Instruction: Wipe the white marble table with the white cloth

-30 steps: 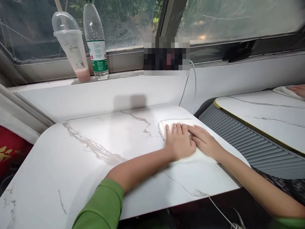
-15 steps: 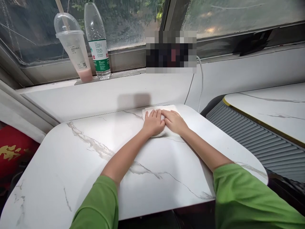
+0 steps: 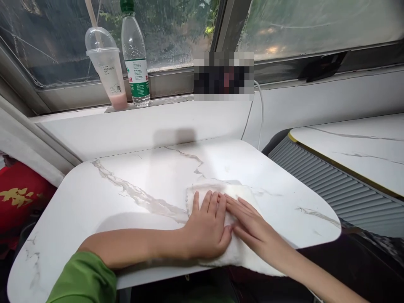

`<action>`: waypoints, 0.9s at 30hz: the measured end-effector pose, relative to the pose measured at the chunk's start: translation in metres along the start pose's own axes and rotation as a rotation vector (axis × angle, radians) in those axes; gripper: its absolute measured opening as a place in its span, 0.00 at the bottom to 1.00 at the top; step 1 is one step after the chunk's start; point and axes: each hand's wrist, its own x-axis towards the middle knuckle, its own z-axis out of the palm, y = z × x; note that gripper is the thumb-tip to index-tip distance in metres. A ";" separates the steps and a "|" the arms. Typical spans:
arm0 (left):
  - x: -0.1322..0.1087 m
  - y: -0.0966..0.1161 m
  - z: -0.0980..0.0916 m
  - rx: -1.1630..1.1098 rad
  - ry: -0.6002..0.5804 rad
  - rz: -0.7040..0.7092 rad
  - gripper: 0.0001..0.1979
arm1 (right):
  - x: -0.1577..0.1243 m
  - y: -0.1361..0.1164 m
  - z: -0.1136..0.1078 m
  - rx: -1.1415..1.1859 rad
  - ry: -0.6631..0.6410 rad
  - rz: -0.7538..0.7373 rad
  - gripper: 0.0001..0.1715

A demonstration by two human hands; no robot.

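A white cloth [image 3: 244, 256] lies spread on the marble-patterned white table [image 3: 142, 181], close to its near edge, and part of it reaches over that edge. My left hand [image 3: 206, 225] rests flat on the cloth, its fingers extended and pointing away from me. Beside it, my right hand [image 3: 249, 219] lies palm down on the same cloth, fingers stretched out and angled to the left. The fingertips of both hands meet near the cloth's middle. Both palms and the cloth under them are hidden.
On the window ledge stand a plastic cup [image 3: 109, 71] with a straw and pink drink, and a green-capped water bottle [image 3: 135, 59]. A white cable [image 3: 261, 113] hangs behind the table. A red bag-like thing [image 3: 22, 193] is at left; a second table [image 3: 356, 139] is at right.
Both hands have slid the cloth from the table's far side toward me, to the near edge. The camera view has shifted slightly.
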 end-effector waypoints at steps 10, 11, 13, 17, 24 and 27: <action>0.082 -0.084 -0.005 -0.051 0.070 -0.184 0.27 | 0.119 0.055 0.023 -0.113 -0.016 -0.011 0.28; 0.092 -0.100 -0.008 -0.038 0.081 -0.191 0.27 | 0.137 0.060 0.029 -0.117 -0.017 -0.004 0.28; 0.109 -0.129 -0.013 -0.020 0.108 -0.212 0.27 | 0.170 0.069 0.037 -0.116 -0.002 0.021 0.27; 0.125 -0.164 -0.018 -0.009 0.132 -0.251 0.26 | 0.209 0.076 0.049 -0.114 0.055 0.082 0.26; 0.092 -0.146 -0.014 0.001 0.103 -0.211 0.26 | 0.171 0.049 0.051 -0.166 0.052 0.132 0.26; 0.047 -0.120 -0.010 0.018 0.097 -0.142 0.26 | 0.130 0.011 0.047 -0.189 0.064 0.101 0.26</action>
